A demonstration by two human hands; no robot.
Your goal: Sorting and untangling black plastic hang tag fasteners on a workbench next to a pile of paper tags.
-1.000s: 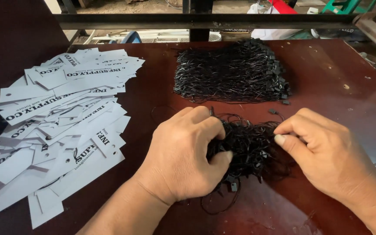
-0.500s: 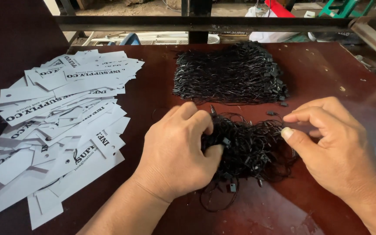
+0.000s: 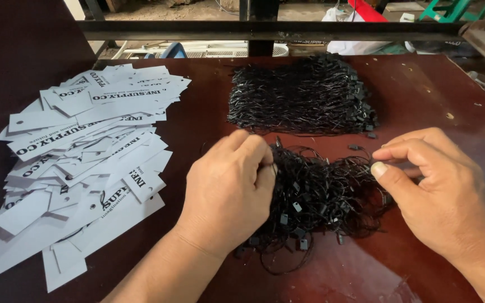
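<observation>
Head view, looking down at your two hands over a dark reddish-brown surface [image 3: 422, 95]. Your left hand [image 3: 228, 191] is curled knuckles-up, its grip pinched onto the near tangle of black loop strings [image 3: 321, 193], which lies directly between your hands. Your right hand [image 3: 442, 196] sits at the tangle's right edge, thumb and forefinger drawn together as if nipping a single strand (the strand itself is too fine to make out, so I cannot tell whether that grip is actually holding anything).

Behind the tangle, just apart from it, rests a neater bundle of black strings [image 3: 301, 95], laid side by side with their small plastic locks at the right end. Well to your left spreads a loose pile of white paper tags [image 3: 79, 163] with dark printing and punched holes, fanned across the surface's left side.

What could go wrong, as I judge it: the strands in the near tangle are looped through one another, so pulling one out quickly may drag a whole clump along or tighten a knot. A wide sweep of your left forearm could also scatter the paper tags, and stray strands could drift into the neat bundle behind.
</observation>
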